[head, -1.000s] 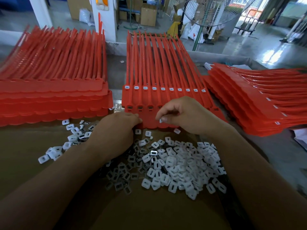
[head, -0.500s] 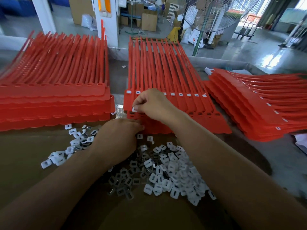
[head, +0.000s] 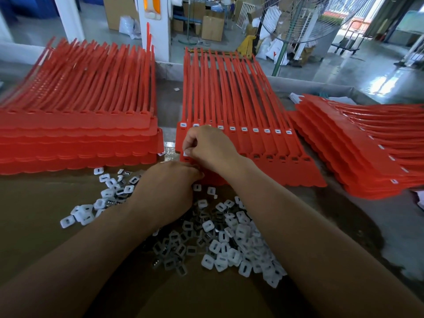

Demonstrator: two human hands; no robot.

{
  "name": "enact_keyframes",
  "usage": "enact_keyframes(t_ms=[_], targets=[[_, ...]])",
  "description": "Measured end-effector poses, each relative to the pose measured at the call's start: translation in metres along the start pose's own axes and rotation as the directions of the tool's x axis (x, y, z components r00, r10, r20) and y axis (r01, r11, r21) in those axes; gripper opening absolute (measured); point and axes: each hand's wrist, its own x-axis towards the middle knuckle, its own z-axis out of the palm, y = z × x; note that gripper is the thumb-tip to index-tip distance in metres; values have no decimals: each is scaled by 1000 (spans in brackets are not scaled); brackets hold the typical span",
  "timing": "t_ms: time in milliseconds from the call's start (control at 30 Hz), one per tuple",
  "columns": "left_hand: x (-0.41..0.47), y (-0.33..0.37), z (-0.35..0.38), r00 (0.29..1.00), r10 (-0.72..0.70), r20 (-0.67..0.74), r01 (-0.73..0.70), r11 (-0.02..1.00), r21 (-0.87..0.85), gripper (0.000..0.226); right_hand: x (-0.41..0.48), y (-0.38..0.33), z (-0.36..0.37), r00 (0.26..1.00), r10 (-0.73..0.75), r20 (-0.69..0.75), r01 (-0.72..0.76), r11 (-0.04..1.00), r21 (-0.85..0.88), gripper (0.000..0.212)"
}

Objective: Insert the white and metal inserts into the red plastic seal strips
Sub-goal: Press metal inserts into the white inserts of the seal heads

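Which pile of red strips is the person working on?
Behind the heap of white inserts stand three red stacks. Pick the middle stack, under the right hand. Only it has a level row of white inserts across its top; the left stack shows none, the right stack lies slanted.

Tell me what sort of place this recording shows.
Probably a factory or assembly workshop: tall stacks of identical red strips, a loose pile of inserts laid out for batch work, and boxes and a big fan behind.
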Motion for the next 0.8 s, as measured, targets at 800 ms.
enact_keyframes(t_ms=[800], targets=[[-1, 0, 0, 999, -32, 27, 32, 999, -2, 38, 2, 4, -1, 997, 77, 27, -78, 995, 69, 9]])
